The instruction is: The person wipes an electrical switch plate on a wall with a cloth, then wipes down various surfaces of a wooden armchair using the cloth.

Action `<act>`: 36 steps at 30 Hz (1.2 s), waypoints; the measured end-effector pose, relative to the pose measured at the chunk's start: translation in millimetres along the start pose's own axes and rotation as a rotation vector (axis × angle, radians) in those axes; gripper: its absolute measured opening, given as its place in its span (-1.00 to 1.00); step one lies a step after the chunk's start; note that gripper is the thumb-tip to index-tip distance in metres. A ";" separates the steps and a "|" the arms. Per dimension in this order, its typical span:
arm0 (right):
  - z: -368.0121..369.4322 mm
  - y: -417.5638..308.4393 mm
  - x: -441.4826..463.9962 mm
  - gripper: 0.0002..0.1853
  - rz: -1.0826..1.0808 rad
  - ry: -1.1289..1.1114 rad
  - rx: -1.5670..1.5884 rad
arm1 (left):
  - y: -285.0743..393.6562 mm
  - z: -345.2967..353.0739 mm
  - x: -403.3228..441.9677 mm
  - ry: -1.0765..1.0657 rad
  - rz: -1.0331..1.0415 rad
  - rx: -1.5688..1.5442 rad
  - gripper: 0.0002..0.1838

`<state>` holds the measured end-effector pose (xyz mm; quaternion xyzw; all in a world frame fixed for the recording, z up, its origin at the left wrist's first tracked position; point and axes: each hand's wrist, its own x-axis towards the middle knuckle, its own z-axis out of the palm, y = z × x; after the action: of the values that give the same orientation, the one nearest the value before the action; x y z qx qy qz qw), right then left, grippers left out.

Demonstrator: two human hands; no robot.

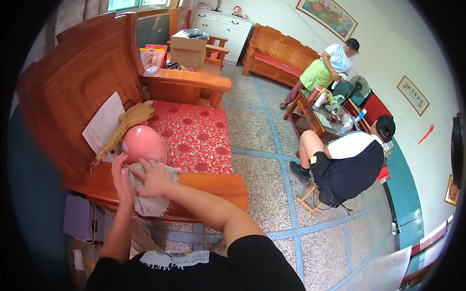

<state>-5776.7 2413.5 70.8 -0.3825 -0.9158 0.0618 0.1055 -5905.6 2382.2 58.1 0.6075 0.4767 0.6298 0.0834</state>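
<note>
A person in a black shirt (213, 271), legs largely hidden, reaches to a wooden seat's armrest (213, 188), over which a grey cloth (149, 207) hangs, its upper part covered. The right hand (154, 179) spreads wide on the cloth; the left hand (123, 182) is narrow, fingers straight (whether it grips any fabric cannot be told). Just beyond, a rounded pink object (144, 144), its near edge obscured, sits beside a straw broom (127, 127). Farther off, a seated person (357, 167) partly blocks a cluttered tabletop (307, 113), many items indistinct; behind it stands another person (335, 60).
</note>
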 end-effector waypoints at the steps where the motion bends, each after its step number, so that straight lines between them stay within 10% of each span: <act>1: 1.1 0.4 -0.4 -0.18 -0.006 0.011 -0.010 | -2.3 1.0 0.1 0.005 -0.008 0.005 -0.64; 9: 16.1 1.5 -5.7 -0.30 0.026 0.138 -0.015 | 8.5 5.5 10.7 -0.366 -0.115 0.320 -0.72; 15: 25.1 1.7 -34.9 -0.21 0.049 0.217 -0.007 | 13.6 7.3 -5.4 -0.576 0.191 0.386 -0.64; 18: -4.5 -3.0 -62.2 -0.20 0.094 -0.012 -0.059 | 30.6 10.0 -17.6 -0.658 0.182 0.361 -0.62; 32: -40.9 107.1 -211.6 -0.37 0.351 0.079 -0.181 | 8.4 -9.4 7.7 -0.519 0.182 0.671 -0.64; 36: -44.1 116.2 -241.1 -0.59 0.374 0.320 0.190 | -31.8 -53.0 23.4 -0.442 0.110 0.696 -0.62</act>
<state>-5521.0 2324.2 55.8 -0.5384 -0.7910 0.1044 0.2711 -5971.2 2388.7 62.1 0.7445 0.5988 0.2891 -0.0604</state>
